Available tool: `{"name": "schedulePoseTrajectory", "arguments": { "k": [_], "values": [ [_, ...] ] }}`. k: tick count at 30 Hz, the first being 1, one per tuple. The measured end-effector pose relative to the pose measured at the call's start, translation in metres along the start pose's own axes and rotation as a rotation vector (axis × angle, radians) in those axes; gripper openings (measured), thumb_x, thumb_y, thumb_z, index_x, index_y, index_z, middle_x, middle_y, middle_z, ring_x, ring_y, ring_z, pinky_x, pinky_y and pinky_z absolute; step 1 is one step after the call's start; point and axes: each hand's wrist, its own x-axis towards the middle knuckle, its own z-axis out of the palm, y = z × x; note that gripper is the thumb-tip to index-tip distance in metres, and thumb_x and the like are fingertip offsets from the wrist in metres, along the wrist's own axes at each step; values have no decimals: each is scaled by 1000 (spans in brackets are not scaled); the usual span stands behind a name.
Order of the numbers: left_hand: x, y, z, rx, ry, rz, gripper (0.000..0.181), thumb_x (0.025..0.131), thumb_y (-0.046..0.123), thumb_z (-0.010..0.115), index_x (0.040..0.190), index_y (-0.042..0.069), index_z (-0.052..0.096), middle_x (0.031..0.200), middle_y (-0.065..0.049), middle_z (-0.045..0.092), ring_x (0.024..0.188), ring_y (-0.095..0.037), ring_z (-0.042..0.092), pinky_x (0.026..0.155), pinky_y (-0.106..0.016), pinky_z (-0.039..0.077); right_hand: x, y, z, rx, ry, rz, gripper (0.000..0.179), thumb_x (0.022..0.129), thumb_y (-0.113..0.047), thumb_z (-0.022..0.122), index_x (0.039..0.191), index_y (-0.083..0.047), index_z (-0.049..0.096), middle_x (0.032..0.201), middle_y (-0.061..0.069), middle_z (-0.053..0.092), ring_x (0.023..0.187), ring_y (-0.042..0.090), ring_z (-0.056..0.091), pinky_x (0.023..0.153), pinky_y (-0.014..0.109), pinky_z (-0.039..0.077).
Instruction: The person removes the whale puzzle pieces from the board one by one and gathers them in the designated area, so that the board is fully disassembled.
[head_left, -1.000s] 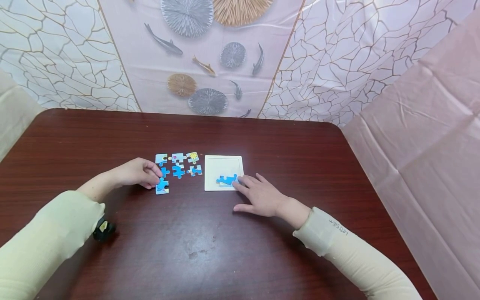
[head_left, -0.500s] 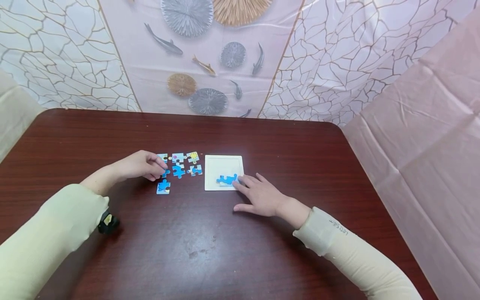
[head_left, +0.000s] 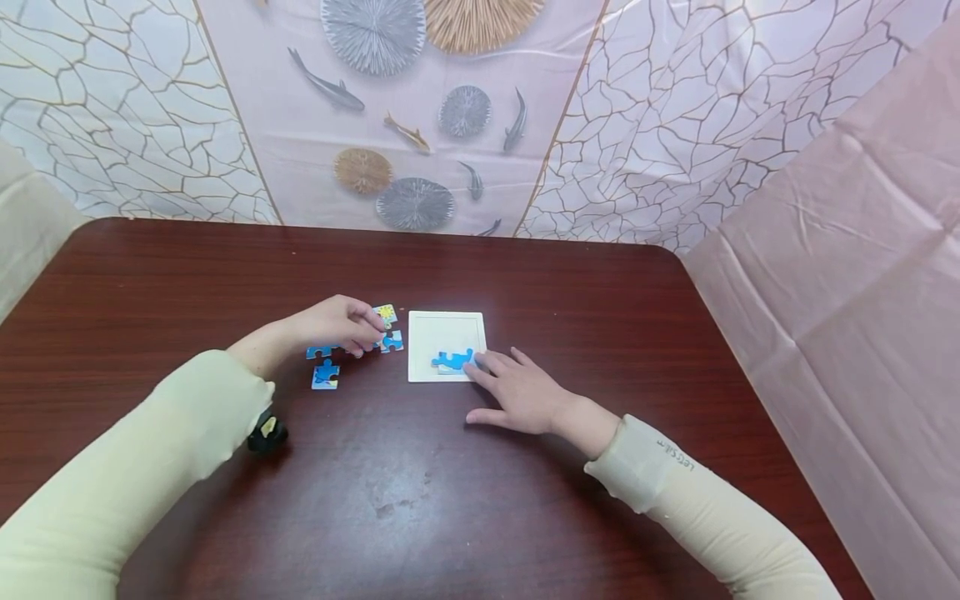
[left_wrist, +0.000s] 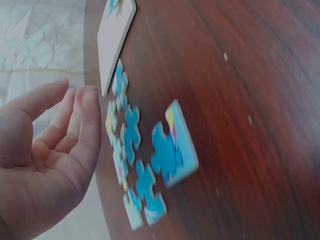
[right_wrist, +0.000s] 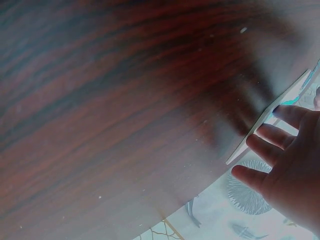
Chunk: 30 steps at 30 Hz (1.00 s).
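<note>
My left hand [head_left: 337, 323] is over the loose jigsaw pieces, its fingers loosely bent with nothing between thumb and fingertips in the left wrist view. It hides several pieces from the head view. Its fingertips are close to a sun piece [head_left: 386, 313] and a blue-and-white piece [head_left: 392, 341]. A blue corner piece [left_wrist: 177, 150] lies apart from the others, nearest the person. The right hand [head_left: 521, 392] has its fingers spread, fingertips at the right edge of a white square puzzle tray [head_left: 446, 329]. Blue jigsaw pieces [head_left: 452, 360] sit in that tray's lower right corner.
A dark red-brown wooden table [head_left: 480, 500] bears everything. Behind it hangs a patterned curtain [head_left: 420, 125], and a pale pink cloth [head_left: 847, 275] runs along the right side. A black device [head_left: 267, 432] is strapped below the left cuff.
My left hand has moved right, from beside the lower-left corner piece, along the loose pieces to near the sun piece. The right hand and tray have stayed put.
</note>
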Motion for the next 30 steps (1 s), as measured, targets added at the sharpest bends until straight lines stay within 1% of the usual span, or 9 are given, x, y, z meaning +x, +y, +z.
{"name": "schedulePoseTrajectory", "arguments": {
  "k": [3,10,16,21,24,30],
  "values": [
    [7,4,8,-1,-12,5,33,90,14,59,114,-8,57,97,-19,66,77,-17,64,74,-30,57,0,0,0,-2,2,-2,72,88,-59,48,141,-11,42,143,13,42,136,26,36,110,56,27],
    [20,15,27,-31,-56,1,33,90,11,58,116,-9,57,102,-21,64,75,-14,63,74,-29,57,1,0,1,1,-1,0,72,88,-59,49,141,-11,42,143,13,42,136,27,36,110,56,27],
    [26,24,39,-15,-73,6,34,89,11,57,116,-9,56,94,-19,65,71,-13,61,72,-28,57,1,0,1,2,-5,3,72,88,-59,49,141,-11,42,144,13,42,136,27,36,110,56,27],
    [32,26,47,-44,-86,21,34,88,9,56,116,-11,56,87,-14,65,70,-11,61,72,-28,57,1,1,1,-2,4,0,72,88,-59,49,141,-11,42,143,13,42,135,27,37,110,56,27],
    [35,28,51,-50,-81,16,33,87,9,56,114,-11,57,84,-12,66,69,-11,61,71,-29,57,0,0,1,-6,7,-1,72,88,-59,49,141,-11,42,143,13,43,135,27,37,109,56,28],
    [38,33,59,-30,-36,-27,30,87,8,60,111,-10,60,78,-12,67,63,-9,61,68,-27,57,1,1,2,-10,16,-8,72,88,-59,49,141,-11,43,142,13,43,134,27,38,109,57,29]
  ]
}}
